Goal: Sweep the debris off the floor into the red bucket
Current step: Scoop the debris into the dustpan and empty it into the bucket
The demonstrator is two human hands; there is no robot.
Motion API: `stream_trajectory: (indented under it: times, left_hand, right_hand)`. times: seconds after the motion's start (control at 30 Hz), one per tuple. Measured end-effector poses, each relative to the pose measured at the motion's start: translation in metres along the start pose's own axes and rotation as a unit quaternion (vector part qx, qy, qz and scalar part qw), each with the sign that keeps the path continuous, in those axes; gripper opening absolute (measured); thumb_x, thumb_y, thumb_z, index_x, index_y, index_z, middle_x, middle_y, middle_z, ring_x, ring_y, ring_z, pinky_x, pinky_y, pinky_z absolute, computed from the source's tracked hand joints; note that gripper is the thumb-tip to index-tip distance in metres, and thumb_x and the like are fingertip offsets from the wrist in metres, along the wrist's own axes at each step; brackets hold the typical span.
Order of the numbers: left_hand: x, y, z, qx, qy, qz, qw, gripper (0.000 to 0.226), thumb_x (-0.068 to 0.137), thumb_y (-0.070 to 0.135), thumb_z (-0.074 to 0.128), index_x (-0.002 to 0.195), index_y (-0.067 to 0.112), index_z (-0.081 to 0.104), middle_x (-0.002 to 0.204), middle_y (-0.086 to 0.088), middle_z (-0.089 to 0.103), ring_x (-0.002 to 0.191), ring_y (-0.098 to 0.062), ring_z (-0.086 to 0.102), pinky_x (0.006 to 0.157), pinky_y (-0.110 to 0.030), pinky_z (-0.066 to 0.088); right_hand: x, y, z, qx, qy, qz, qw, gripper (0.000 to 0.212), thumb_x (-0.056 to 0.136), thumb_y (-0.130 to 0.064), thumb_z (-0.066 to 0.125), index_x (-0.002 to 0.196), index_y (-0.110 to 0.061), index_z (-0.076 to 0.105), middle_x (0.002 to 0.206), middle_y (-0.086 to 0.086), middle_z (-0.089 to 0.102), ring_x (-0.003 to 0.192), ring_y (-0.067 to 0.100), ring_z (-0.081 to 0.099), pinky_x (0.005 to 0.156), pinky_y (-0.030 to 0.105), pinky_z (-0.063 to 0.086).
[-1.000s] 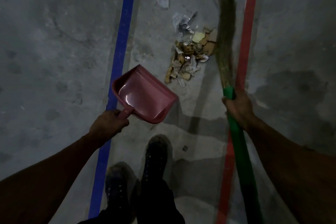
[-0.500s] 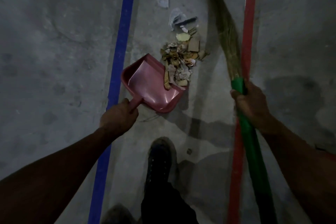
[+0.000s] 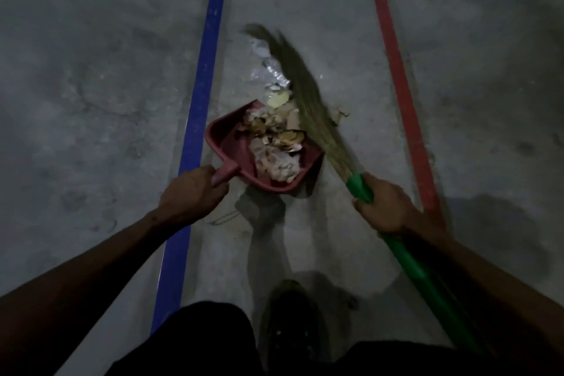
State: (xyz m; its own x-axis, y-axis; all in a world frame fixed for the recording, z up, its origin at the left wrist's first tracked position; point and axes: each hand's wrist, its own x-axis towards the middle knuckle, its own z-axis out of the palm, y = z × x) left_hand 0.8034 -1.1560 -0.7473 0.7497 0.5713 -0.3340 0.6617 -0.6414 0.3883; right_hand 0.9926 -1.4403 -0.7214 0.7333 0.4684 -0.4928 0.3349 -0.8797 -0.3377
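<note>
Between floor stripes, left grip (image 3: 190,192) holds dustpan (image 3: 232,143), right grip (image 3: 386,207) holds broom (image 3: 308,101)

Scene is dim overall; the corners fall off into near black. The brightest patch of floor (image 3: 305,24) lies at centre, between the blue line (image 3: 201,94) and red line (image 3: 396,70). The broom bristles (image 3: 302,85) show motion blur. A soft shadow sits below the dustpan (image 3: 225,143). Both forearms are underexposed. Wide-angle bending shows in the lines.
</note>
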Motion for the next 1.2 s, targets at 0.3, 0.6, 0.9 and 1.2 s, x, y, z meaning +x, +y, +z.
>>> stream_trajectory:
  times: [0.3,0.6,0.9,1.2]
  left_hand:
    - [0.009,-0.012,0.004,0.013,0.007,0.015,1.0,0.028,0.093,0.041,0.052,0.086,0.013,0.054,0.076,-0.006,0.055,0.066,-0.023,0.054,0.056,-0.029,0.035]
    - [0.012,-0.013,0.009,-0.011,0.01,0.031,0.999,0.027,0.094,0.039,0.052,0.077,0.018,0.048,0.067,0.001,0.048,0.057,-0.013,0.047,0.048,-0.025,0.029]
    - [0.0,-0.045,-0.012,-0.009,-0.023,0.028,0.999,0.021,0.092,0.038,0.057,0.082,0.019,0.058,0.066,0.003,0.054,0.058,-0.01,0.052,0.048,-0.024,0.031]
    - [-0.003,-0.059,-0.015,0.006,-0.029,0.047,0.998,0.018,0.09,0.033,0.062,0.092,0.016,0.064,0.067,0.004,0.054,0.058,-0.006,0.049,0.048,-0.024,0.03]
  right_hand:
    - [-0.009,0.015,-0.006,0.125,0.051,0.059,0.989,0.058,0.092,-0.028,0.06,0.146,-0.024,0.04,0.099,0.014,0.064,0.059,0.026,0.065,0.045,0.03,0.052]
    - [-0.088,-0.023,0.032,0.009,0.006,-0.003,1.0,0.068,0.091,-0.034,0.064,0.151,-0.02,0.035,0.14,0.013,0.053,0.111,0.034,0.062,0.088,0.03,0.047]
    - [-0.074,-0.014,-0.023,0.166,0.098,0.064,0.979,0.035,0.093,-0.017,0.06,0.128,-0.016,0.054,0.079,0.011,0.062,0.042,0.016,0.055,0.033,0.023,0.043]
    - [-0.067,-0.045,0.016,0.041,-0.036,0.042,0.998,0.039,0.089,-0.027,0.058,0.127,-0.018,0.053,0.112,0.015,0.064,0.082,0.03,0.068,0.074,0.041,0.059]
